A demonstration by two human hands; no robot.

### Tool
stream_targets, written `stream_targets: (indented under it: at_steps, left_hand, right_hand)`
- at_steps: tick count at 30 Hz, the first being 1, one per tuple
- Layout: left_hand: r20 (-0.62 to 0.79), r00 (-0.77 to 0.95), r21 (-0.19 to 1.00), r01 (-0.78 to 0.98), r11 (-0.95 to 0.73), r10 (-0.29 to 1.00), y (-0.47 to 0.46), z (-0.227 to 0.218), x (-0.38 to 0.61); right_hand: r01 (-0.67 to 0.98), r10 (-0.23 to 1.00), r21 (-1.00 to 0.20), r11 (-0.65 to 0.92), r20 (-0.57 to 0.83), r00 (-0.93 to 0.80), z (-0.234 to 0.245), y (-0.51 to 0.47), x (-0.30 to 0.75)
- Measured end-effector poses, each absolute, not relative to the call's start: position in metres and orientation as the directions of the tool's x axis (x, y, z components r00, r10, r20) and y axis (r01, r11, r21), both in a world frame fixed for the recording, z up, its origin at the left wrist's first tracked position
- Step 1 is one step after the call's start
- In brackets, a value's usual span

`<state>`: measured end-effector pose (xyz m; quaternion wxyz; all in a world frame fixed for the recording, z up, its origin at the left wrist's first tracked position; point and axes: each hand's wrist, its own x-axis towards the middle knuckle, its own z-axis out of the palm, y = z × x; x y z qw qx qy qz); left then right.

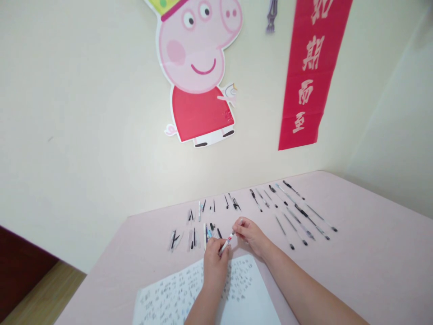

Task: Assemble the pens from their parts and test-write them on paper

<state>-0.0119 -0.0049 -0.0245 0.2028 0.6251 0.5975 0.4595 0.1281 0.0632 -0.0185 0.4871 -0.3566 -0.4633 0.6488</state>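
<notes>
White pen [225, 245] held aslant between two hands, above pink tabletop [355, 253], near far edge of written sheet [248, 302]. Left hand [216, 257] closed round barrel; right hand [250, 234] pinches upper end with fingertips; whether separate piece sits there, cannot tell. Possible trouble: sudden pull could send small part off among loose pen parts [212, 226] just beyond. Weak left grip could let barrel twist. Shifting left forearm [208, 300] could drag or crease sheet.
</notes>
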Motion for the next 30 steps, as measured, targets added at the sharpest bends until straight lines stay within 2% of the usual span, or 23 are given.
stream_targets:
  at_steps: [7,14,25,30]
  left_hand:
    - [0.320,-0.143,0.811,0.552,-0.193,0.936,-0.006,-0.022,-0.011]
    - [0.327,-0.154,0.809,0.556,-0.191,0.933,-0.006,-0.022,-0.010]
    - [0.350,-0.158,0.812,0.542,-0.215,0.923,-0.006,-0.022,-0.011]
    - [0.339,-0.165,0.812,0.548,-0.200,0.926,-0.006,-0.022,-0.011]
  right_hand:
    - [-0.310,0.962,-0.950,-0.045,0.042,-0.268,-0.018,0.061,0.126]
    - [-0.539,0.973,-0.834,-0.120,0.008,-0.229,-0.014,0.065,0.132]
    - [-0.473,0.989,-0.877,-0.081,-0.011,-0.149,-0.024,0.071,0.133]
    - [-0.477,0.986,-0.873,-0.101,-0.024,-0.166,-0.021,0.069,0.132]
